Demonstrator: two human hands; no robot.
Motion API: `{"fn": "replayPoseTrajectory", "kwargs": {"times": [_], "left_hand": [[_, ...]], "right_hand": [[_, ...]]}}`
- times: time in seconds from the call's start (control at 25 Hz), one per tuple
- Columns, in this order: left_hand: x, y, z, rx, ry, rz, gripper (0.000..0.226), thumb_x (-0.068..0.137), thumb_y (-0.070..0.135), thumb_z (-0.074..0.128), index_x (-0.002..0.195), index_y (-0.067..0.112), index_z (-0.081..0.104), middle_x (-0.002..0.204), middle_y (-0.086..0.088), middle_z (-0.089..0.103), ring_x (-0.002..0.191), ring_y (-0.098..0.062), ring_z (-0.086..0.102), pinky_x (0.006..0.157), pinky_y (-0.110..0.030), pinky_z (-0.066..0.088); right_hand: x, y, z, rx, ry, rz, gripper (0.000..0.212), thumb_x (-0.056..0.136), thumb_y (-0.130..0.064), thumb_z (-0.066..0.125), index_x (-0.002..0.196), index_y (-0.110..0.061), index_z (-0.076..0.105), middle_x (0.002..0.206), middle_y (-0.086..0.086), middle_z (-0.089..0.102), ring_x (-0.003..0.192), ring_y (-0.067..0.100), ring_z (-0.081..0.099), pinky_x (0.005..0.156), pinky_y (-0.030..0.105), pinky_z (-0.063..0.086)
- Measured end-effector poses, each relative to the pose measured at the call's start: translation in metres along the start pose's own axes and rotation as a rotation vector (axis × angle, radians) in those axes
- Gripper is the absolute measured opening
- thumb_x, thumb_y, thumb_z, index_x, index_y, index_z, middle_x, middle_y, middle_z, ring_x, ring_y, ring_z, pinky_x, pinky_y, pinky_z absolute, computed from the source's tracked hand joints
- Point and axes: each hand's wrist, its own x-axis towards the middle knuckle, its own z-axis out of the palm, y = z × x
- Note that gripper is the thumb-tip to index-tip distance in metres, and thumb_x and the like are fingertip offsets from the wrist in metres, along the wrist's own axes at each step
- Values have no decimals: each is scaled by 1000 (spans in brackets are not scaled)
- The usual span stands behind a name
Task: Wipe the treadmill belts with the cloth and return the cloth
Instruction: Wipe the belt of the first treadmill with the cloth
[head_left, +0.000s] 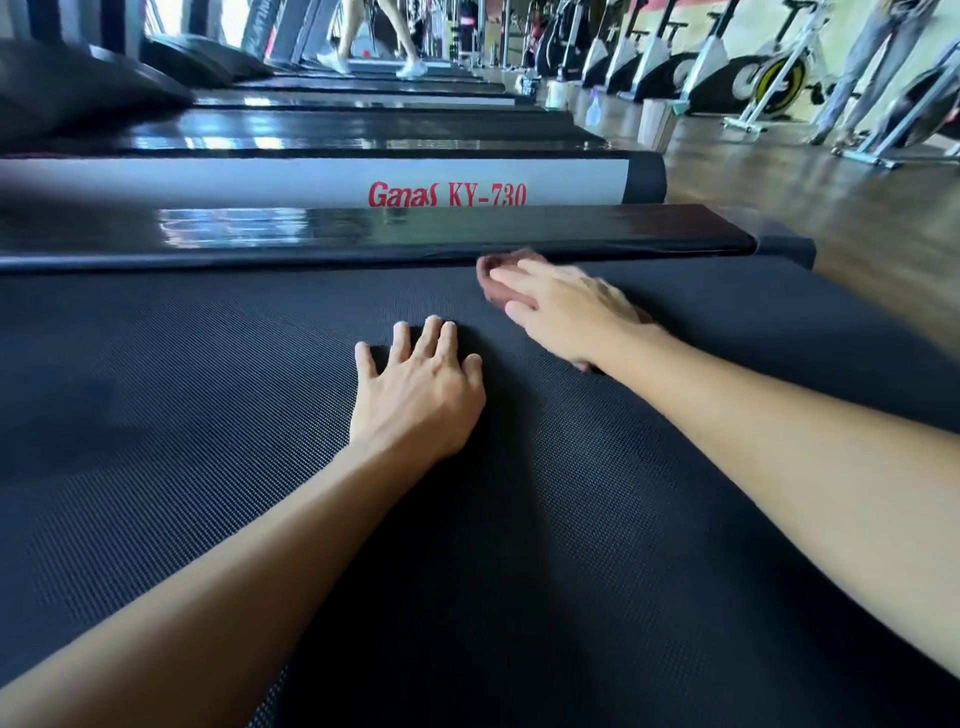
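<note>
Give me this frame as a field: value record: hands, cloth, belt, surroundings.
left hand: flat on the belt, fingers spread, holding nothing
right hand: pressing the cloth onto the belt, fingers straight, motion-blurred
cloth: reddish-brown, mostly under the right hand, at the belt's far edge
belt: dark, textured
side rail: glossy black, just beyond the cloth
next treadmill: marked Ganas KY-730
background: exercise bikes across the floor

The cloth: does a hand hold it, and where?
The right hand presses flat on the cloth, over its middle, not gripping it. The left hand rests empty on the belt.
</note>
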Motion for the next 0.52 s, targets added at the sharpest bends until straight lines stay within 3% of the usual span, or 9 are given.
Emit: {"fn": "replayPoseTrajectory", "kwargs": {"times": [0.2,0.52], "left_hand": [[-21,6,-12,-12,-51,-6,57,101,46,19,151,18,21,161,6,14,148,-20,8,117,-51,8],[-142,40,-34,-16,-77,8,57,101,43,18,152,18,17,161,6,11,148,-20,7,116,-51,12]], "right_hand": [[-81,8,-18,-1,-24,-1,47,100,-48,35,145,-54,26,159,-19,19,143,14,24,114,39,22],[-227,6,-50,31,-35,4,48,100,-48,36,146,-54,25,159,-19,19,144,14,20,116,37,17]]}}
